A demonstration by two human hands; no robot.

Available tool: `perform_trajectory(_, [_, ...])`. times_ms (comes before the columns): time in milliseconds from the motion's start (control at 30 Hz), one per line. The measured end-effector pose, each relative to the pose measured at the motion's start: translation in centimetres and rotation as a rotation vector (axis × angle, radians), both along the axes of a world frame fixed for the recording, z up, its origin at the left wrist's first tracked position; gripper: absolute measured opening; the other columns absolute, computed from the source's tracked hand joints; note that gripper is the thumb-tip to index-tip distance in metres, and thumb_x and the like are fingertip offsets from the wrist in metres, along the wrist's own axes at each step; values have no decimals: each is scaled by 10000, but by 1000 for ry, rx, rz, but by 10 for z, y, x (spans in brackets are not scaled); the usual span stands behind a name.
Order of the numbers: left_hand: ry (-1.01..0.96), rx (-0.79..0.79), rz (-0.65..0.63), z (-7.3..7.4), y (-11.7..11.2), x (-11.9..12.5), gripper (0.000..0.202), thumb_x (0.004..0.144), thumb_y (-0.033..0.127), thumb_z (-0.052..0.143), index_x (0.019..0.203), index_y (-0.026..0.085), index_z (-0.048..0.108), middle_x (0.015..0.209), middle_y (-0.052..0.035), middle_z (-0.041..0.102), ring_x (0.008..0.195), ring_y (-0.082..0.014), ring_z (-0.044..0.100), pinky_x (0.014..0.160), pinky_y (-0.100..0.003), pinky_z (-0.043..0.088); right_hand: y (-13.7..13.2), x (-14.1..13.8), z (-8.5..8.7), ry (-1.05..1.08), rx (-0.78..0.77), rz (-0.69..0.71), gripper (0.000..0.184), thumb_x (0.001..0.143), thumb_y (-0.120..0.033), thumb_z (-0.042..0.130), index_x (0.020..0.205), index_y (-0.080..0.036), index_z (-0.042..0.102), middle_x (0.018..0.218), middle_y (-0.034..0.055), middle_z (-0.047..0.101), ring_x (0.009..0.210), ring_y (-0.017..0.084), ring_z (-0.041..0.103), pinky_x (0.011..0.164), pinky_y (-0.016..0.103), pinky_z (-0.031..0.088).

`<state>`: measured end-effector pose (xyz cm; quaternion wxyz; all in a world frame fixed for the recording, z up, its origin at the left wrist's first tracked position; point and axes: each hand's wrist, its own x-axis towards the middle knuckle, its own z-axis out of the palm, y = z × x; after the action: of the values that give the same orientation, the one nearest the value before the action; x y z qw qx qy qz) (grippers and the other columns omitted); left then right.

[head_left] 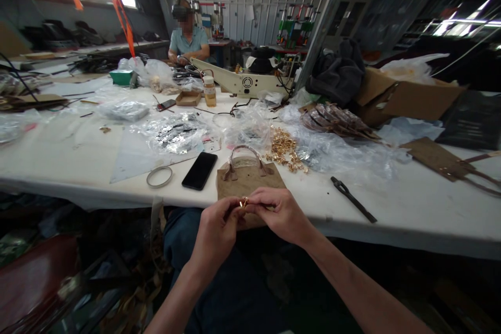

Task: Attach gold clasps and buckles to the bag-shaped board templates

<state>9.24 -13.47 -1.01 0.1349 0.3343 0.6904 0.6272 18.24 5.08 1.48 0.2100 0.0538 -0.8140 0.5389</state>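
Both my hands meet at the near edge of the table, over a brown handbag panel (250, 178) with a looped handle (246, 149). Between the fingertips is a small gold metal fitting (243, 202). My left hand (219, 227) pinches it from the left, and my right hand (279, 211) pinches it from the right. The fingers cover much of the fitting, so its exact shape is hidden. Beyond the panel, to the right, lies a loose pile of similar gold fittings (284, 146).
Left of the panel lie a black phone (199, 170) and a roll of tape (159, 177). A dark metal tool (353, 199) rests at the right. Clear plastic bags (344, 154) spread behind. Across the table, a person (188, 39) sits near a cream machine (245, 82).
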Motion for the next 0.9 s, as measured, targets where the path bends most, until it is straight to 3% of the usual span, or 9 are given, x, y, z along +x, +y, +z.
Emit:
perform_trajectory(100, [24,0,5,6,0,-5,182,1049,279,709,1172,168,784,1042,-80,810,922,-206,779,847,-273,613,16,-2,4,-18,-24,5,286,1080,-251,766,1355,-223,839,1151,69,782,1016,243,754,915,304,622])
perform_trajectory(167, [89,11,46,12,0,-15,347,1022,336,772,1329,179,732,1230,-110,792,1121,-249,767,1013,-341,609,31,-7,6,10,13,-54,405,1097,-261,742,1502,-256,756,1243,61,761,1082,240,734,971,318,610])
perform_trajectory(300, [302,-163,249,15,-1,-46,624,981,433,803,1509,168,601,1489,-186,657,1384,-365,647,1209,-536,521,57,-24,-8,39,105,-176,274,1123,-331,671,1362,-252,779,1198,63,750,1037,249,711,917,342,595])
perform_trajectory(367, [354,-330,266,8,1,-59,584,959,430,802,1445,153,634,1488,-208,632,1418,-409,609,1234,-588,491,60,-31,-23,-10,81,-196,214,1108,-382,680,1243,-237,763,1067,53,751,911,243,705,811,337,586])
perform_trajectory(433, [343,-436,200,-3,5,-66,470,957,409,787,1338,157,674,1406,-198,650,1355,-404,639,1207,-583,512,59,-35,-37,-44,45,-212,208,1084,-418,710,1174,-232,739,996,41,745,841,236,695,756,331,568])
perform_trajectory(500, [332,-464,156,-12,11,-68,404,955,396,783,1268,160,684,1342,-182,651,1276,-381,666,1170,-559,539,57,-36,-48,-55,-8,-232,227,1051,-439,760,1135,-231,733,988,37,748,845,239,702,748,327,560])
perform_trajectory(567, [337,-455,195,-16,19,-68,453,933,393,805,1289,149,667,1354,-189,633,1283,-384,652,1173,-561,530,57,-36,-54,-62,-65,-245,248,1013,-451,809,1099,-231,733,982,34,751,847,240,705,736,320,552])
perform_trajectory(767, [138,-356,289,-8,40,-77,671,864,428,865,1391,127,580,1344,-180,638,1277,-359,657,1157,-524,531,61,-35,-57,-70,-178,-179,268,982,-452,865,1080,-232,748,1036,41,769,893,240,720,766,312,573])
perform_trajectory(900, [124,-365,401,0,40,-81,818,786,412,920,1439,89,547,1527,-269,547,1486,-449,518,1270,-582,421,59,-34,-60,-36,-204,-149,352,1000,-436,860,1281,-245,769,1177,62,785,1055,275,765,921,352,636])
